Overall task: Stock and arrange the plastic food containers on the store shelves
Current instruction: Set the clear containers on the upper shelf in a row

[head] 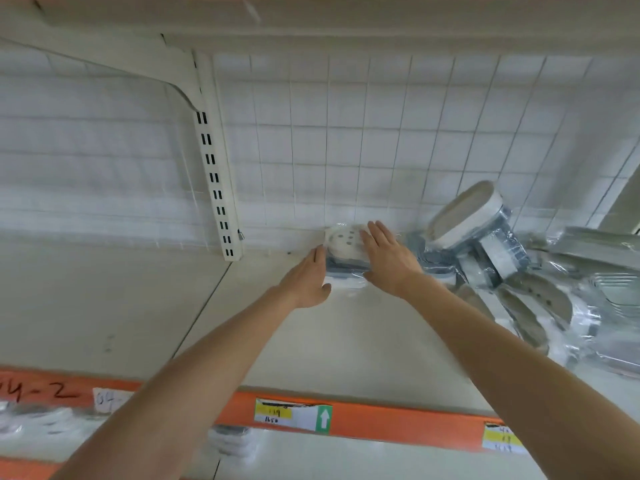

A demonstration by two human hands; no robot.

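Observation:
A small plastic-wrapped food container point(343, 252) with a white lid and grey-blue base sits at the back of the cream shelf point(138, 306), against the white wire grid. My left hand point(306, 282) presses flat against its left side, fingers straight. My right hand point(388, 258) lies flat on its right side and top, fingers extended. A jumbled heap of wrapped containers point(512, 271) lies to the right on the same shelf; one oval container point(464, 213) leans tilted against the grid.
A slotted upright post point(216, 188) divides the shelf bays left of the container. The orange shelf edge point(381, 424) carries price labels point(291, 414). More wrapped containers point(228, 441) show on the shelf below. A shelf bracket point(114, 60) runs overhead at the upper left.

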